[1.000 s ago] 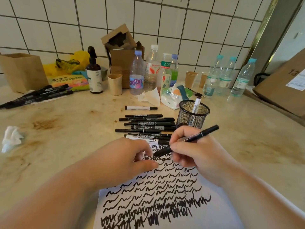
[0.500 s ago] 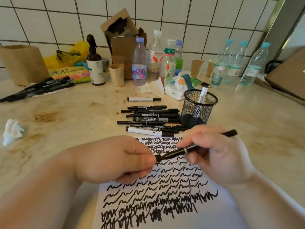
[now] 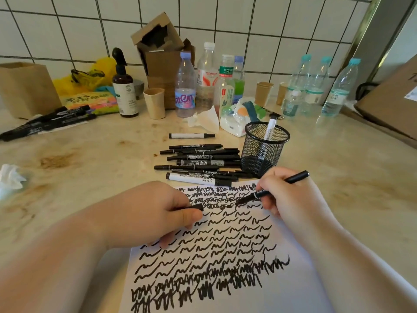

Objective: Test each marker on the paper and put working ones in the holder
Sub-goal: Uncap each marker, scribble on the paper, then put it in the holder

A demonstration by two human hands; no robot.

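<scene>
My right hand (image 3: pixel 286 195) grips a thin black marker (image 3: pixel 293 178), its uncapped tip touching the white paper (image 3: pixel 282 290) near the top rows of black squiggles. My left hand (image 3: pixel 153 213) rests on the paper's left side and pinches the marker's black cap (image 3: pixel 196 207). Behind the paper lies a pile of several black and white markers (image 3: pixel 200 163). To the right of that pile stands a black mesh holder (image 3: pixel 265 147), with one white marker (image 3: pixel 269 128) upright in it.
Several plastic bottles (image 3: pixel 185 86) (image 3: pixel 338 91), paper cups (image 3: pixel 154 102), a brown spray bottle (image 3: pixel 123 91) and cardboard boxes (image 3: pixel 160 55) line the tiled wall. More black markers (image 3: pixel 45 123) lie at far left. A crumpled tissue (image 3: pixel 10 177) sits at the left edge.
My left hand has pulled the cap off the marker. My right hand has brought the marker's tip down onto the upper part of the paper.
</scene>
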